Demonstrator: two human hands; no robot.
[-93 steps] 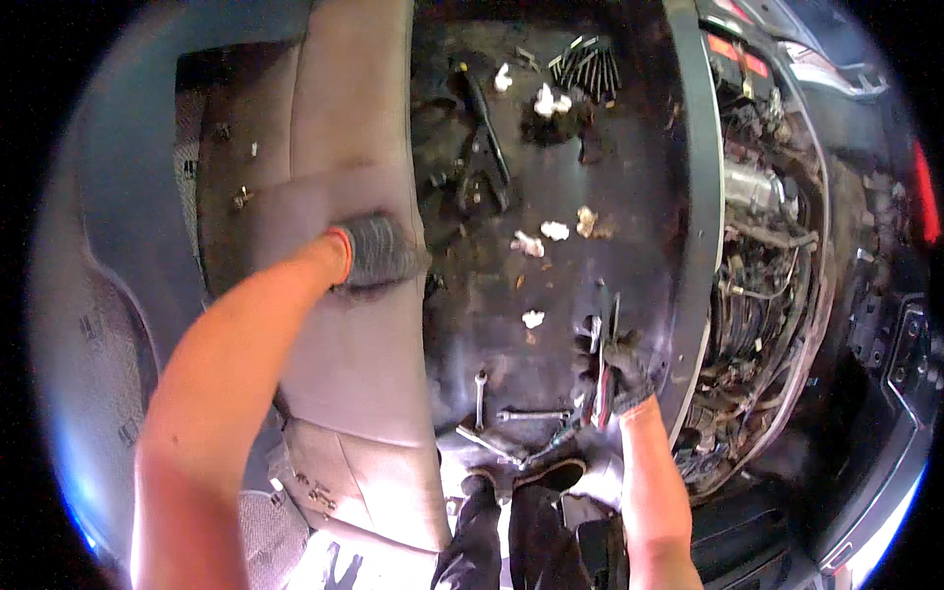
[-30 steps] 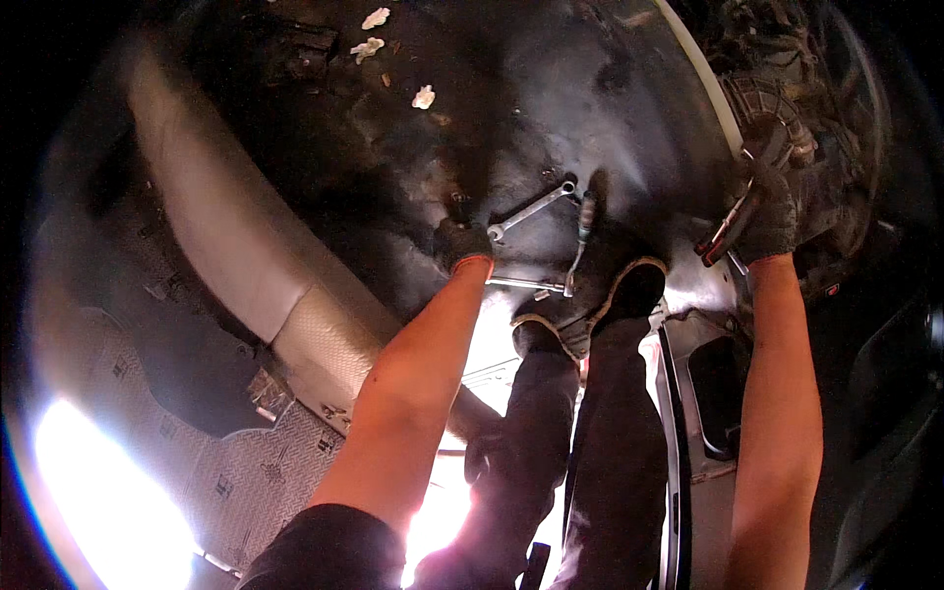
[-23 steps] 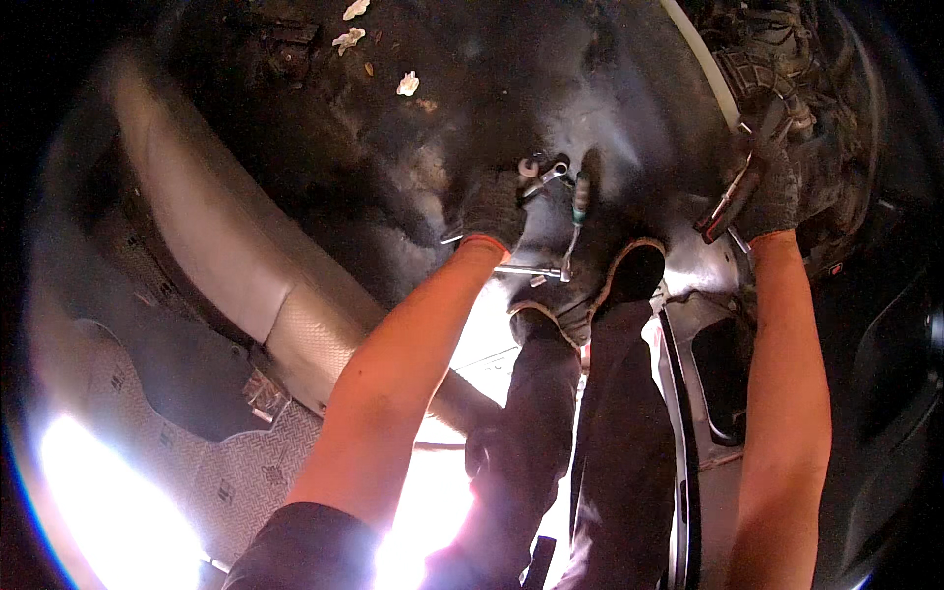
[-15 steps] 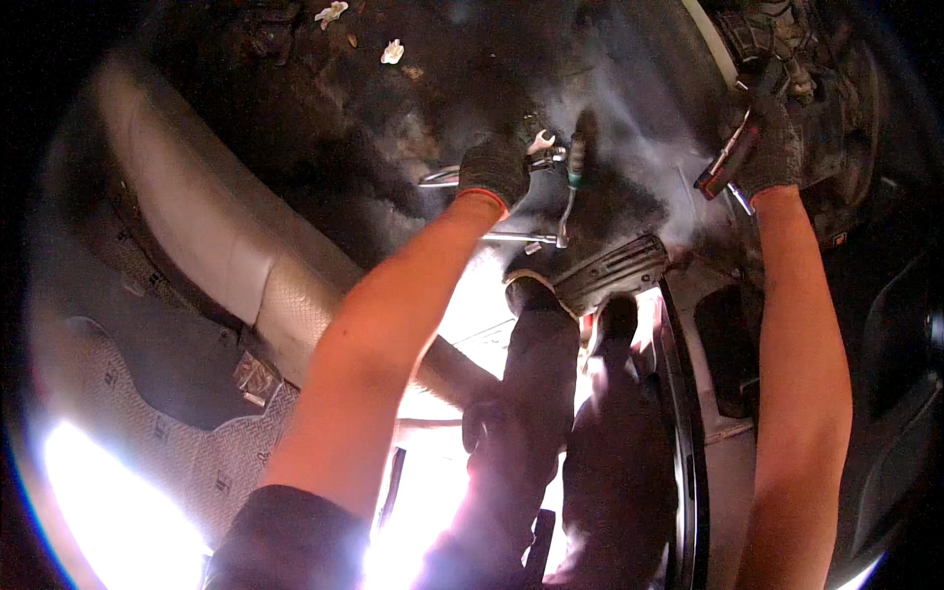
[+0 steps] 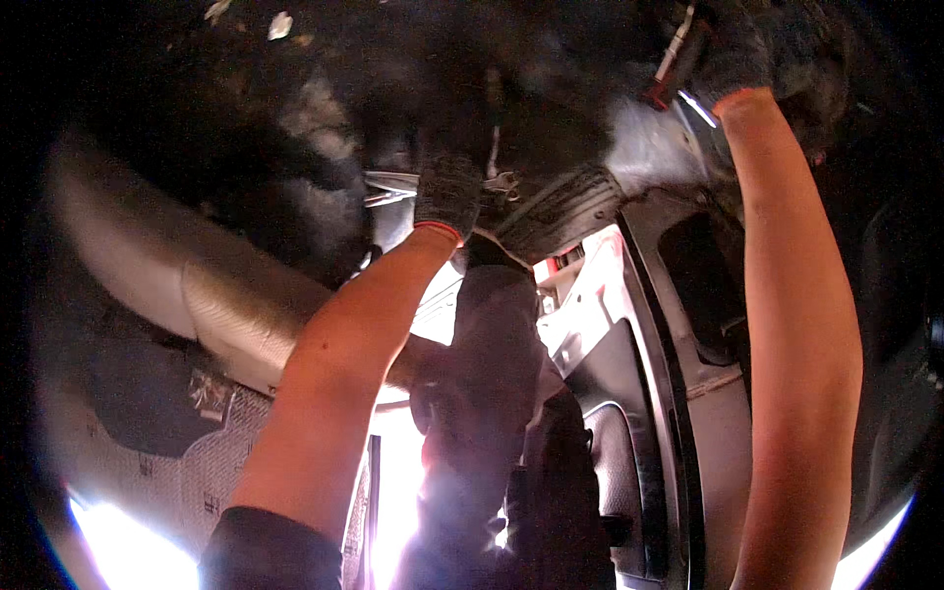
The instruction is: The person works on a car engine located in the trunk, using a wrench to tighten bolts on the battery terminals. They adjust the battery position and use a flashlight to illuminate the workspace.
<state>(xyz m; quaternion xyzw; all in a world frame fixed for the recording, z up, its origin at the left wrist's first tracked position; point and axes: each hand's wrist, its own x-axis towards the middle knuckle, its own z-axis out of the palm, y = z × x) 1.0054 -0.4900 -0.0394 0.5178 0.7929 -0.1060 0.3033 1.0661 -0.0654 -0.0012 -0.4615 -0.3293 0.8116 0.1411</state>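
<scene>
My left hand (image 5: 447,192), in a dark work glove, is closed around a bundle of metal wrenches (image 5: 393,184) whose ends stick out to its left, just above the dark dirty floor (image 5: 295,128). My right hand (image 5: 733,49), also gloved, is raised at the upper right and grips a red-handled tool (image 5: 669,64) with a metal shaft. My shoe (image 5: 560,211) rests on the floor between the two hands, and my dark trouser legs (image 5: 492,393) run down the middle of the view.
A grey curved panel (image 5: 197,290) lies at the left over a patterned mat (image 5: 147,462). A pale door sill and dark trim (image 5: 669,393) run along the right. Small white scraps (image 5: 280,25) lie at the top. Bright glare fills the bottom left.
My left hand reached to the wrenches on the floor and closed on them. The right hand kept its red-handled tool and rose toward the top right as my view tilted down.
</scene>
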